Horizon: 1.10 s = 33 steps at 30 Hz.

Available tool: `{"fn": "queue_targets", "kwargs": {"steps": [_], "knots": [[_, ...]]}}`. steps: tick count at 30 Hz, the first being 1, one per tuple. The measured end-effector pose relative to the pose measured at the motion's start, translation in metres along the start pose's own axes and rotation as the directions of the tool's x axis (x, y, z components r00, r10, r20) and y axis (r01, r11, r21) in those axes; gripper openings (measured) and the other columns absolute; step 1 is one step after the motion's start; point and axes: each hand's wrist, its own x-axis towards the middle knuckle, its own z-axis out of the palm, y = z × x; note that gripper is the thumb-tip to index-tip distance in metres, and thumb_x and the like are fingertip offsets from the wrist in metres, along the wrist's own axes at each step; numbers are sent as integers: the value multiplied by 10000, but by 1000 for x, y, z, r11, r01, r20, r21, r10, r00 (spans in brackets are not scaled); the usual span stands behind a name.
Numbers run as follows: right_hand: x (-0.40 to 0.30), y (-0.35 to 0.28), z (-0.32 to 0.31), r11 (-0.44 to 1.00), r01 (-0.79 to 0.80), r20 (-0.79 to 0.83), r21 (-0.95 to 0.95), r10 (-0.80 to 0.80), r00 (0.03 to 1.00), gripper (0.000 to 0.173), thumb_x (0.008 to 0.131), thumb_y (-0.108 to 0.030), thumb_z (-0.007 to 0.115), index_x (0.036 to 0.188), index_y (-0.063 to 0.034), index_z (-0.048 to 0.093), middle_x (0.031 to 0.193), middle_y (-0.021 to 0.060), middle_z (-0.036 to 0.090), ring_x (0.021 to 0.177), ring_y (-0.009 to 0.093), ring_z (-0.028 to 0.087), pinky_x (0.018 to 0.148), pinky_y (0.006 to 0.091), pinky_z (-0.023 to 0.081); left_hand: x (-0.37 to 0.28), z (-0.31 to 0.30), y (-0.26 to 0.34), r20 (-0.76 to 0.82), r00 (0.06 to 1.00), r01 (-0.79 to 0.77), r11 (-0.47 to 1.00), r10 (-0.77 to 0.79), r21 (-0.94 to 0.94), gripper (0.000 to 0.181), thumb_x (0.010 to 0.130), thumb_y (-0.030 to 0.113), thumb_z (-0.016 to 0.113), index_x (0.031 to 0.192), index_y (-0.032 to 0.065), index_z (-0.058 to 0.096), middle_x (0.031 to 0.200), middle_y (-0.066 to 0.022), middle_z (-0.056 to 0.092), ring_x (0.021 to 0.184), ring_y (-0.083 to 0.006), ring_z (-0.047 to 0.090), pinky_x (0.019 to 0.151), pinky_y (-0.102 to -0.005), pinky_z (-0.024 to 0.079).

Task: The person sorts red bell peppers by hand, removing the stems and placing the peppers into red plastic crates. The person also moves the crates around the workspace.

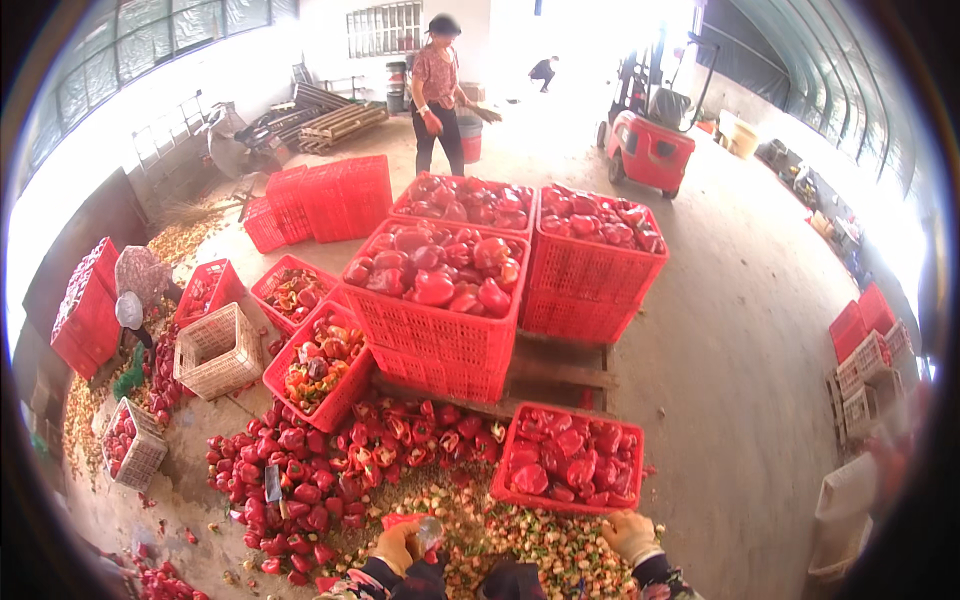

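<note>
In a pale glove, my left hand (399,546) is closed around a clear, rounded object (429,531) that I cannot identify, with something red beside it. My right hand (631,534), also gloved, is at the near right corner of a red plastic crate (566,504) filled with red bell peppers (579,472); whether it grips the rim cannot be told. A heap of red bell peppers (259,450) lies to the left, with a cleaver (273,484) on top. Cut pepper cores (570,551) cover the floor around my legs.
Stacked red crates (435,345) of peppers stand on a wooden pallet (555,375) ahead. Mixed peppers fill a crate (334,409) at left, near an off-white crate (217,360). One person (439,90) stands beyond; another (142,277) bends at left. A red forklift (651,150) is farther back.
</note>
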Motion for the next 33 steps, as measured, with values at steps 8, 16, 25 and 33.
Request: {"fn": "queue_targets", "kwargs": {"steps": [8,16,25,33], "knots": [[-28,-9,47,983,181,657,25,-153,738,423,936,-494,509,1044,-140,715,1056,161,705,998,354,679,859,473,540,-35,19,-19,-60,997,-57,994,52,-88,231,983,209,608,1071,3,663,665,-69,592,486,-217,510,500,-352,473],[-44,-50,67,965,223,725,134,-249,642,396,958,-456,500,1083,-134,695,1054,134,719,1028,343,684,853,467,536,-54,26,-18,228,946,-309,857,231,413,312,959,173,648,1219,1,636,744,-63,614,577,-182,553,567,-325,490],[-22,-110,78,993,86,619,85,-120,776,415,922,-479,539,1039,-121,716,1007,168,722,977,367,690,840,492,539,22,-38,53,135,987,95,991,-83,-90,312,1003,216,560,1252,32,597,1038,-181,705,805,-344,691,643,-448,571],[35,-240,75,972,209,741,110,-220,635,362,891,-428,538,999,-123,700,1016,154,716,1008,354,682,859,481,540,45,-100,122,11,998,-58,959,64,-276,278,962,264,612,1129,51,678,815,-49,663,631,-176,594,527,-338,453]]}}
